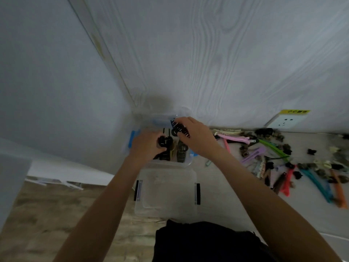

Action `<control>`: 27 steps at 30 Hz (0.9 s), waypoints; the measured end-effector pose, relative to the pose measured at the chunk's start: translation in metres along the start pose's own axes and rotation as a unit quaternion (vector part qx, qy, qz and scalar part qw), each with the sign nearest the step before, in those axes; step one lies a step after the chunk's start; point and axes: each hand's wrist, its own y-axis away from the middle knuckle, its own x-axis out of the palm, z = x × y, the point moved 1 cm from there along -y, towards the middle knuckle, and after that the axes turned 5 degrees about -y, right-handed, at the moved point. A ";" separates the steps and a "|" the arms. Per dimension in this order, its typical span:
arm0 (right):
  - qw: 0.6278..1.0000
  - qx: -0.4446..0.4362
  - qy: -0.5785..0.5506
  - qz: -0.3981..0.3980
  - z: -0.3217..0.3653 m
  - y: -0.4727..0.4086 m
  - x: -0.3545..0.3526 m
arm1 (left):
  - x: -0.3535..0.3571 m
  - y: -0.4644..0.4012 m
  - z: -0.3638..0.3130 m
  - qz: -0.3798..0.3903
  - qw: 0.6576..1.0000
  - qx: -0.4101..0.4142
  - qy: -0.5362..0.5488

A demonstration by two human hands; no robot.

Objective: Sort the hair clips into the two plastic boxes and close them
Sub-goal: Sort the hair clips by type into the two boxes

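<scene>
The right hand (196, 138) had its grip shut on a dark claw clip (181, 128), fingers curled over the toothed edge, holding it above the far end of a clear plastic box with blue latches (132, 138). The left hand (146, 146) was closed around a second black claw clip (165, 141) over the same box, thumb pressed to its near side. Beneath both hands, more dark claw clips (181, 153) lay inside that box, which sat at the table's far left corner, close against the white wood-grain wall (226, 53).

Just nearer the person stood a second clear plastic box with black latches (198, 193), its lid on; what it held could not be made out through the hazy plastic.

To the right, well apart from both boxes, a loose spread of unsorted hair clips (283, 156) covered the pale table (222, 186): long pink, purple and green duckbill clips toward the wall, small dark claw clips scattered among them, and red, teal and orange ones at the near right. A white wall socket (283, 121) with a yellow label above it sat behind the pile. Both forearms were bare, and dark clothing (204, 242) showed at the bottom edge.
</scene>
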 end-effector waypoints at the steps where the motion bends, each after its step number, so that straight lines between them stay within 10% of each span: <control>1: 1.000 -0.009 0.015 0.013 0.001 -0.004 0.000 | 0.001 0.001 0.000 -0.013 1.000 -0.001 -0.001; 22: 0.996 0.039 -0.077 0.017 -0.002 -0.036 0.014 | -0.005 0.000 -0.008 0.061 0.997 0.034 0.038; 27: 0.975 -0.048 0.215 0.038 -0.007 -0.043 0.040 | -0.007 0.011 0.008 -0.082 0.995 -0.022 0.060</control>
